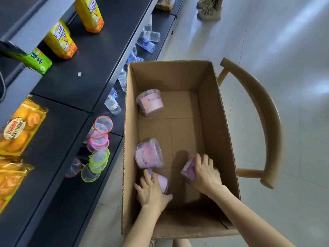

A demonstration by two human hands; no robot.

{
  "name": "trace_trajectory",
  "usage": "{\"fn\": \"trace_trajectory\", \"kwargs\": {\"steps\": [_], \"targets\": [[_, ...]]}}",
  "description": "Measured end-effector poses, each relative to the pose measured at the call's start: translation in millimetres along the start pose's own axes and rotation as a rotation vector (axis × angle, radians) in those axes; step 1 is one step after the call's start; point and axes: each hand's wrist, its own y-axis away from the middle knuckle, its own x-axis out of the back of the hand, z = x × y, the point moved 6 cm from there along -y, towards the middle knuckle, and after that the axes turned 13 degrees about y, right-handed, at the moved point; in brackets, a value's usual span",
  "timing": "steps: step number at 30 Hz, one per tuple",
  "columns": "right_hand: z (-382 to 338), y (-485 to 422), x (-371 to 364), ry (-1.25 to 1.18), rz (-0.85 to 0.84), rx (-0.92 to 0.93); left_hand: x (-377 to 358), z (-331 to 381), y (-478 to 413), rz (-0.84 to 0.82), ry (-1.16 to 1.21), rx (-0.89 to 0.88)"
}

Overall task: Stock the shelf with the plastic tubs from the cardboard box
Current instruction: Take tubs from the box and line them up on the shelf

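Observation:
An open cardboard box [215,107] stands on a wooden chair and holds several pink plastic tubs with clear lids. One tub [150,102] lies at the far end, another [148,154] lies near the left wall. Inside the box my left hand [152,190] grips a third pink tub [162,181] lying on its side. My right hand [206,172] grips a fourth tub [188,170] at the box's near right. The dark shelf [85,68] runs along the left.
The shelf holds yellow drink cartons [60,40], a green carton [38,61] and packs of buns [19,125]. A lower shelf has water bottles [112,104] and coloured mesh hoops [99,145]. The chair's curved backrest [267,118] rises right of the box. Another person's shoes [210,8] are far off.

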Motion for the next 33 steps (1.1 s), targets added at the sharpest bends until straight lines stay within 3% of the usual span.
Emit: {"fn": "trace_trajectory", "kwargs": {"steps": [3,6,10,18,24,27,33], "targets": [[9,2,21,-0.147,0.121,0.014,7,-8,-6,0.07,0.063,0.059],[15,9,48,-0.231,0.188,0.032,13,-16,-5,0.035,0.139,0.096],[22,23,81,-0.289,0.252,0.055,48,-10,24,0.092,0.295,-0.007],[14,92,178,-0.425,0.533,0.253,171,-63,121,0.499,0.932,-0.25],[-22,160,271,-0.32,0.651,0.479,248,-120,200,0.464,1.513,-0.431],[-48,195,325,-0.246,0.697,0.586,284,-141,242,0.566,1.475,-0.553],[-96,255,416,-0.07,0.906,0.787,345,-178,332,0.981,1.114,-0.655]]}}
